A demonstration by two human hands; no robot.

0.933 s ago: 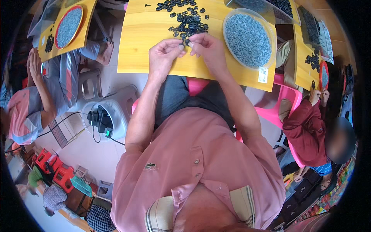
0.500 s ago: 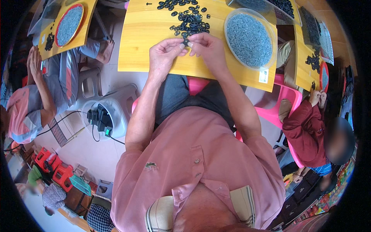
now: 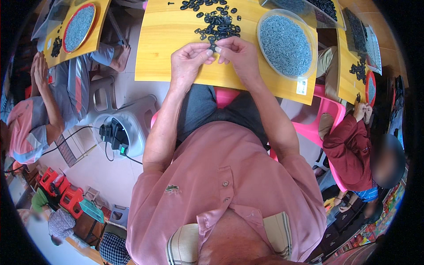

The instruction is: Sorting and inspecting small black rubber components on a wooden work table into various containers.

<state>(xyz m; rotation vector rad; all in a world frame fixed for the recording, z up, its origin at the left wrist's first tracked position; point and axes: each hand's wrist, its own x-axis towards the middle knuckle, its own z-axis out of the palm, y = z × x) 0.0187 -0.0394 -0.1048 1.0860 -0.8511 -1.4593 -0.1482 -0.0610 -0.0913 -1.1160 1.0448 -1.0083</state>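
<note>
My left hand [image 3: 189, 59] and my right hand [image 3: 236, 54] meet over the near part of the yellow table [image 3: 163, 42]. Between their fingertips they pinch a small black oval part [image 3: 212, 47], much of it covered by the thumbs and fingers. Just beyond my fingers lies a pile of loose black oval pieces with holes [image 3: 221, 27], with more scattered toward the far edge. To the right of my right hand stands a round clear plastic tub [image 3: 261, 55] full of small silvery screws [image 3: 286, 43].
A clear bin of black parts [image 3: 324, 9] stands at the far right. A person at the left sits by a table with a red-rimmed tray [image 3: 94, 22]; another works at the right. Beside my seat are a pink chair [image 3: 324, 117] and a grey stool [image 3: 143, 112] holding black devices with cables.
My hands stay nearly in place, with only slight finger movement around the black part. The surroundings look almost the same.
</note>
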